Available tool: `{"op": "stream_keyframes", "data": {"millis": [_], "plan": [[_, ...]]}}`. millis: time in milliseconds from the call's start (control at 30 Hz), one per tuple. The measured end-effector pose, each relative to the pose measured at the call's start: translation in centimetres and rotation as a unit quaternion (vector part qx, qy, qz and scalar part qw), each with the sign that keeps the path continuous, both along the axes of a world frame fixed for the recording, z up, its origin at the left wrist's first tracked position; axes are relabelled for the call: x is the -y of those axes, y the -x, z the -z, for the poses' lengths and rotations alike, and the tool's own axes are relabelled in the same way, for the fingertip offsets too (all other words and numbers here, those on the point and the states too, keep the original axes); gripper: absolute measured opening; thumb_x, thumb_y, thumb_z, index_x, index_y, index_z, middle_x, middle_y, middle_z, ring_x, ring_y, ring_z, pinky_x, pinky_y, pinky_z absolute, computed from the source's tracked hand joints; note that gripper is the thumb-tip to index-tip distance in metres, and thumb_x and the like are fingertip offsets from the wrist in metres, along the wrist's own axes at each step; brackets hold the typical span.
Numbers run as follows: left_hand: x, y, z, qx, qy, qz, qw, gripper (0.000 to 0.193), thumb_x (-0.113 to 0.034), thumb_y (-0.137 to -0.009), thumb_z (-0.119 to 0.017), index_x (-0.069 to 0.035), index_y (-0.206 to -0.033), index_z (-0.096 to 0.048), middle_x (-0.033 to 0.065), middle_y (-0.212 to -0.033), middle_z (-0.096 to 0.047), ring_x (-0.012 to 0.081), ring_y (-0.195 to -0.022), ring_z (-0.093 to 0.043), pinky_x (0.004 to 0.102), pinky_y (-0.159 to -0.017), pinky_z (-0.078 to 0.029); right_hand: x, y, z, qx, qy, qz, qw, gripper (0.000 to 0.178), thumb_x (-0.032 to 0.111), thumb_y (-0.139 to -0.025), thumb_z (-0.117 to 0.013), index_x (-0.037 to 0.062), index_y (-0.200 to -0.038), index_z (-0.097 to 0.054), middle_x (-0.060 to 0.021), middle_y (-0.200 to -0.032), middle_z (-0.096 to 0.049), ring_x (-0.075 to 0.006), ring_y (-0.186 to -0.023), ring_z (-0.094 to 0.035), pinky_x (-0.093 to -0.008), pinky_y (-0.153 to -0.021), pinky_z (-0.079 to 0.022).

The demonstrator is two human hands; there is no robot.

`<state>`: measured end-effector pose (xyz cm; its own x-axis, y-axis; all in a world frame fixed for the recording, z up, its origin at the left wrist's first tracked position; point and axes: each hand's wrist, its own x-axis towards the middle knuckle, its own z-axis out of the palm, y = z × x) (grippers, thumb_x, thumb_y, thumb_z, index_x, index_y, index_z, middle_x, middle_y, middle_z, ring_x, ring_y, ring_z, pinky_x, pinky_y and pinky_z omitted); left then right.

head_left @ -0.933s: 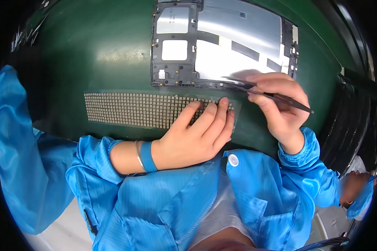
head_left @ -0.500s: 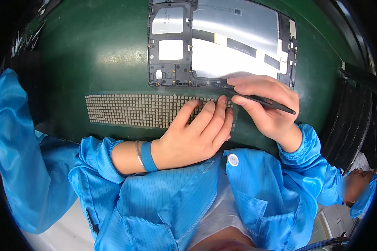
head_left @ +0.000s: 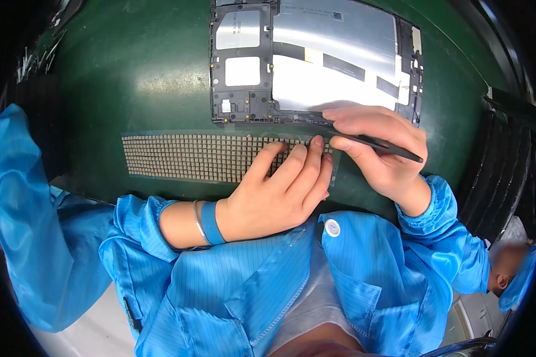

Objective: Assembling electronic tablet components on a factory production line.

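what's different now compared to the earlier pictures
The right hand and the dark tweezers moved left along the near edge of the panel, which shifted slightly left too. The tweezers stayed in the right hand; the left hand stayed on the sheet of small squares.

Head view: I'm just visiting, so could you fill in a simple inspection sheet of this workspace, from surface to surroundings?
Surface: green table, shiny where light falls.
Work items: sheet of small grey blocks; beyond it, a black-rimmed panel with a metallic plate.
Clutter: shiny strands at upper left, too blurred to identify.
Hands: left hand rests on the sheet's right end; right hand holds dark tweezers at the panel's near edge, tips hard to make out.
Cables: dark curved line at lower right; cannot tell whether it is a cable.
Surroundings: black ridged material and another person at right.
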<state>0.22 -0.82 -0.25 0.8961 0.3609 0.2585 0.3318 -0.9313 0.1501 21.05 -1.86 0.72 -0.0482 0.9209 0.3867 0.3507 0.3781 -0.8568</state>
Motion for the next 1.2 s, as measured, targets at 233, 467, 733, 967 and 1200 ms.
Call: {"op": "stream_keyframes", "data": {"millis": [233, 467, 733, 967, 1200], "plan": [[-0.1, 0.1, 0.0, -0.003, -0.002, 0.009, 1.000, 0.042, -0.038, -0.090, -0.059, -0.006, -0.115, -0.068, 0.0139, -0.121, -0.062, 0.0252, -0.107, -0.057, 0.0431, -0.091, -0.048, 0.9, -0.1, 0.0, 0.004, 0.031, 0.021, 0.999, 0.020, -0.003, -0.078, -0.077, -0.0046, -0.095, -0.069, -0.0169, -0.097, -0.072, -0.0247, -0.086, -0.072, -0.0309, -0.071, -0.059], [-0.3, 0.0, -0.2, -0.022, -0.005, 0.014, 1.000, 0.043, -0.039, -0.090, -0.059, -0.007, -0.118, -0.067, 0.0139, -0.126, -0.061, 0.0245, -0.105, -0.057, 0.0424, -0.090, -0.048, 5.5, -1.6, 0.6, -0.076, 0.141, 0.055, 0.986, 0.022, -0.001, -0.081, -0.076, -0.0030, -0.100, -0.067, -0.0153, -0.097, -0.071, -0.0209, -0.087, -0.071, -0.0298, -0.076, -0.057], [-0.6, -0.2, -0.3, -0.034, -0.013, 0.016, 0.999, 0.043, -0.039, -0.089, -0.061, -0.008, -0.117, -0.068, 0.0134, -0.126, -0.062, 0.0238, -0.100, -0.058, 0.0409, -0.086, -0.048, 5.8, -1.1, 1.1, -0.124, 0.213, 0.104, 0.964, 0.016, 0.001, -0.082, -0.075, -0.0030, -0.096, -0.069, -0.0121, -0.093, -0.072, -0.0185, -0.083, -0.071, -0.0269, -0.073, -0.056], [-0.5, -0.4, -0.4, -0.042, -0.029, 0.018, 0.999, 0.042, -0.039, -0.090, -0.060, -0.007, -0.116, -0.068, 0.0137, -0.125, -0.062, 0.0239, -0.099, -0.058, 0.0405, -0.084, -0.049, 5.7, -0.9, 0.4, -0.135, 0.262, 0.116, 0.949, 0.016, 0.002, -0.082, -0.076, -0.0022, -0.096, -0.069, -0.0100, -0.092, -0.072, -0.0157, -0.082, -0.071, -0.0259, -0.072, -0.056], [-0.3, -0.1, -0.5, -0.034, -0.018, 0.012, 0.999, 0.040, -0.039, -0.092, -0.058, -0.009, -0.117, -0.068, 0.0153, -0.126, -0.061, 0.0252, -0.102, -0.057, 0.0404, -0.087, -0.050, 5.8, -0.6, -0.2, -0.199, 0.310, 0.135, 0.920, 0.014, -0.002, -0.084, -0.073, -0.0032, -0.097, -0.069, -0.0100, -0.093, -0.071, -0.0142, -0.082, -0.069, -0.0237, -0.073, -0.056]]}}
